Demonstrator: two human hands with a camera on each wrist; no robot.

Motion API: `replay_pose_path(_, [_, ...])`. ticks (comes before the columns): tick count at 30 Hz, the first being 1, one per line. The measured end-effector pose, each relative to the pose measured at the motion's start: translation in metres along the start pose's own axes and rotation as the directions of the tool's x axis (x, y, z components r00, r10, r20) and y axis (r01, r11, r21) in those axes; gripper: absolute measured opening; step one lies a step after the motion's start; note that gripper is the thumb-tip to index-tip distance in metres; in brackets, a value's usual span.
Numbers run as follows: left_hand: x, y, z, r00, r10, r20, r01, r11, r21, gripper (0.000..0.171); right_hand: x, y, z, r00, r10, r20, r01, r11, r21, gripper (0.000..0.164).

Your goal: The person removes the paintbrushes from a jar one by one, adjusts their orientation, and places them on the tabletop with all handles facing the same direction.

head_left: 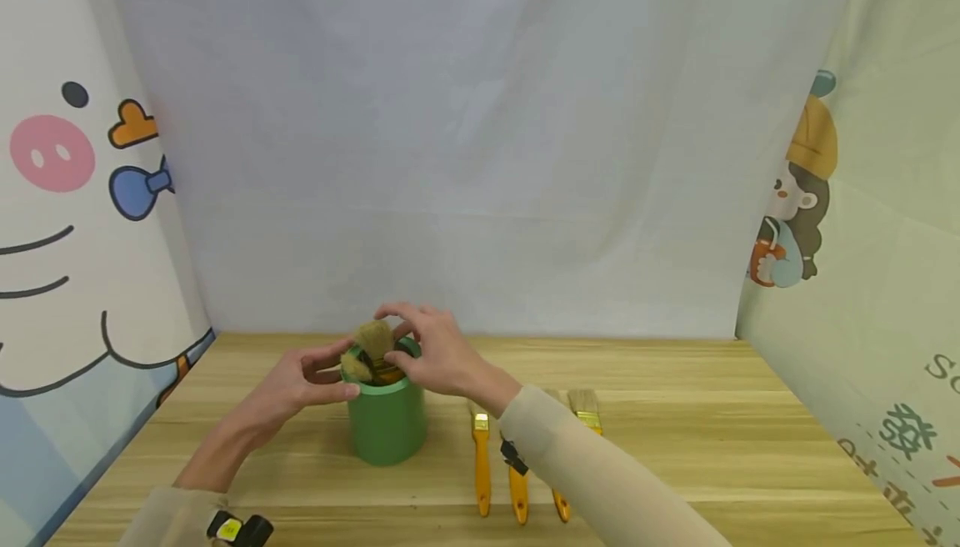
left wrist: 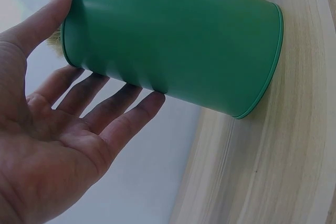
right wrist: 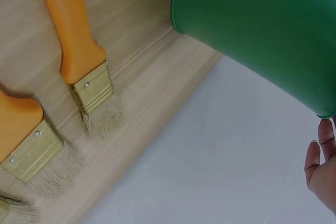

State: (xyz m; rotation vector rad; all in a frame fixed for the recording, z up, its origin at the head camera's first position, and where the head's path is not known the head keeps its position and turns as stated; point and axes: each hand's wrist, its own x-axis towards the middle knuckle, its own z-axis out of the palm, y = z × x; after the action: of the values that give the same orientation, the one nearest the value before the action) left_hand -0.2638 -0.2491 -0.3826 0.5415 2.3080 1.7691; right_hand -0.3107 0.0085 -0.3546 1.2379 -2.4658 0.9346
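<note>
A green cylindrical container [head_left: 387, 426] stands on the table, with paintbrushes upright inside, bristles up. My left hand [head_left: 296, 384] holds the container's left side near the top; in the left wrist view its thumb [left wrist: 55, 14] lies at the rim and its fingertips touch the wall. My right hand [head_left: 442, 355] is over the opening, its thumb and fingers curled about a wide paintbrush [head_left: 375, 338]. A second brush head [head_left: 356, 368] pokes out beside it. In the right wrist view some right fingers [right wrist: 325, 137] are by the rim; the brush handles are hidden inside.
Right of the container lie three orange-handled paintbrushes, bristles away from me: a narrow one [head_left: 482, 464], a middle one [head_left: 518, 497] and a wide one [head_left: 585, 405]. My right sleeve [head_left: 592, 464] covers parts of two. A pale curtain [head_left: 465, 155] hangs behind the wooden table [head_left: 675, 414].
</note>
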Motion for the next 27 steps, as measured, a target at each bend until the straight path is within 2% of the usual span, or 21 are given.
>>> replay_pose_path(5, [0.001,0.0,0.001,1.0,-0.007,-0.002,0.007,1.0,0.001,0.086,0.0,0.002,0.0,0.999,-0.05,0.0,0.05,0.996,-0.08,0.05])
replay_pose_path(9, [0.001,-0.002,0.001,1.0,-0.002,-0.003,0.002,1.0,0.004,0.086,0.0,0.004,-0.001,0.996,-0.09,-0.006,0.089,0.991,-0.095,0.049])
replay_pose_path(17, [0.002,-0.005,0.003,0.999,0.041,0.008,-0.041,0.999,-0.009,0.077,-0.001,0.007,-0.005,0.993,-0.088,-0.082,0.093,0.994,0.06,0.046])
replay_pose_path(27, [0.001,-0.005,0.003,0.998,0.06,0.012,-0.06,0.998,0.016,0.076,-0.002,0.005,-0.016,0.982,-0.086,-0.171,0.121,0.97,0.211,0.046])
